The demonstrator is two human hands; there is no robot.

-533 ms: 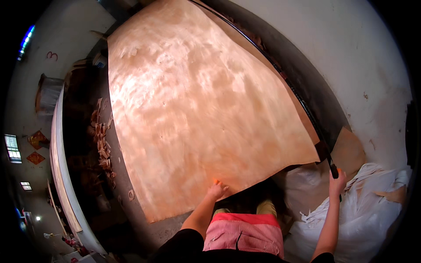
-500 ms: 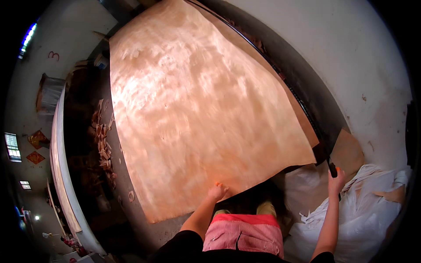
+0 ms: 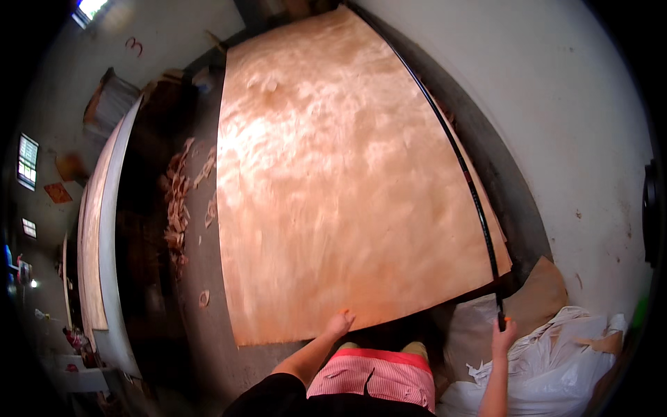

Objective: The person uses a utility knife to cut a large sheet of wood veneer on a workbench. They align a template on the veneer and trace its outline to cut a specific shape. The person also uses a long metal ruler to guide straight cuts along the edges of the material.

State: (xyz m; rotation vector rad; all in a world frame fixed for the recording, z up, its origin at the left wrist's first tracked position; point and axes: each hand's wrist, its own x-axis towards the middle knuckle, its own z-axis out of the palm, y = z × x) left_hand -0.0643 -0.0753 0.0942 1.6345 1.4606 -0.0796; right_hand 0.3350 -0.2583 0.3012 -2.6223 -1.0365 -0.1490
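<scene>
A large, thin, tan wood veneer sheet [image 3: 347, 187] spreads out before me, its surface slightly wavy and shiny at the left. My left hand [image 3: 340, 323] is closed on its near edge, an orange covering showing on a fingertip. At the right, my right hand [image 3: 504, 337] grips the near end of a long black pole [image 3: 467, 170]. The pole runs away from me along the sheet's right side, over its surface, up to the far corner. Orange also shows on a right fingertip. Under the sheet's right edge, another layer of veneer peeks out.
White plastic sheeting [image 3: 535, 368] lies bunched at the near right, beside a tan board-like piece [image 3: 538, 288]. A pale wall [image 3: 556, 139] rises on the right. Curled wood scraps [image 3: 178, 201] litter the floor at the left, before a long raised table [image 3: 114, 257].
The pole has shifted left, from beyond the sheet's right edge to over its surface. My right hand moved left and nearer with it. My left hand stays at the near edge; the view has turned.
</scene>
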